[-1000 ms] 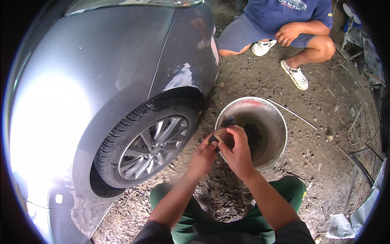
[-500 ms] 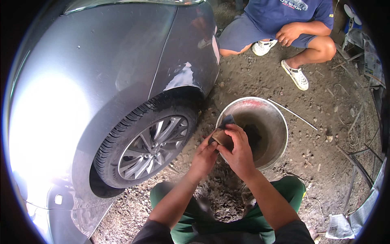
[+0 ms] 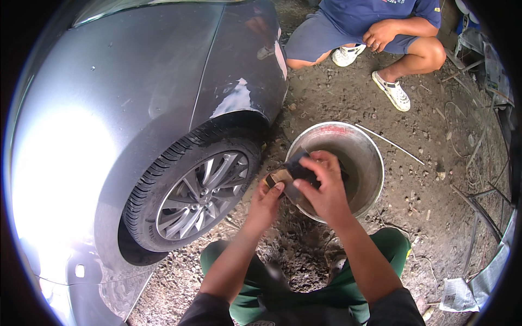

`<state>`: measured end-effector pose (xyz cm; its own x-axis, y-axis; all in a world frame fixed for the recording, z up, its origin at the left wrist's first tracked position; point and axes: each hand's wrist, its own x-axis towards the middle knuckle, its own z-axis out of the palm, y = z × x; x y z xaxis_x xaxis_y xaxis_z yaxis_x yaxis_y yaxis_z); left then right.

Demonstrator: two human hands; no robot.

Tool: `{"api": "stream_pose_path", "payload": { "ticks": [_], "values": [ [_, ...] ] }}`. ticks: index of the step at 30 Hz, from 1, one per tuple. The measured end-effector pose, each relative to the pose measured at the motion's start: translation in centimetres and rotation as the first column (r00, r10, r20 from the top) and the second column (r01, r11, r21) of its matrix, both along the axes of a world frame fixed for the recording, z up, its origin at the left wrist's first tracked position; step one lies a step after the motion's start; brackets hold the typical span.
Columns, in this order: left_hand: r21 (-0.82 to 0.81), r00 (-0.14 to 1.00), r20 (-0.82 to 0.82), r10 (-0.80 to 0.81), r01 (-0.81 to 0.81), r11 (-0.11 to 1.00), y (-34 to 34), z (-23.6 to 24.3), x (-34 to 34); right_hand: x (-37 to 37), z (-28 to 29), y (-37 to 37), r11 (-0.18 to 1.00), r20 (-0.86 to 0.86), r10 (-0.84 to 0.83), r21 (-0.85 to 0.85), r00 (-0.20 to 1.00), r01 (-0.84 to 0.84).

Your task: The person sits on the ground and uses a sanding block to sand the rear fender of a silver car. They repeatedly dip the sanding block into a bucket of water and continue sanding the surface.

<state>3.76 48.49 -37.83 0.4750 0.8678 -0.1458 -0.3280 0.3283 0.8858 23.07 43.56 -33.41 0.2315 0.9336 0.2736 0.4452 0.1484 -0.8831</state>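
Observation:
My left hand (image 3: pixel 265 202) grips a small tan block (image 3: pixel 281 176) between thumb and fingers, above the near left rim of a bucket. Against the block lies a dark sheet that looks like sandpaper (image 3: pixel 296 163), bent and sticking up past it. The fingers and thumb of my right hand (image 3: pixel 328 187) are curled around the sheet's right side, slightly blurred. Water stands inside the round, pale bucket (image 3: pixel 375 202), partly hidden by my hands.
At left is a grey car fender (image 3: pixel 157 70) with a whitish bare patch (image 3: pixel 235 99) above the tire (image 3: pixel 142 209). Another person (image 3: pixel 370 27) squats beyond the bucket. A thin white rod (image 3: pixel 390 144) lies on the dirt; metal bars (image 3: pixel 478 214) are at right.
My right hand has moved slightly right, away from my left, and the dark sheet has opened off the block. More of the tan block shows. The whole view has shifted a little.

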Motion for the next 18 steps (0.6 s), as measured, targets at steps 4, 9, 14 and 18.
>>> {"api": "stream_pose_path", "payload": {
  "ticks": [4, 9, 14, 18],
  "values": [
    [-0.079, 0.978, 0.169, -0.121, 0.136, 0.988, -0.5, 2.4, 0.5, 2.2, -1.7, 0.5, 0.977, -0.566, -0.05, -0.197, 0.823, -0.076],
    [-0.033, 0.982, -0.179, 0.053, -0.06, 0.998, -0.6, -0.4, 1.1, 0.5, -0.6, 0.0, 0.939, -0.278, 0.134, -0.27, 0.951, -0.211],
    [0.24, 0.835, -0.521, 0.174, -0.052, 0.969, -1.6, 0.3, 2.4, -2.8, -2.2, -0.8, 0.981, 0.41, 0.013, 0.169, 0.912, -0.09],
    [0.526, 0.518, -0.814, 0.262, 0.465, 0.712, -0.2, -0.6, 2.2, -1.6, -1.6, -0.9, 0.992, 0.47, -0.059, 0.123, 0.881, 0.001]
  ]
}}
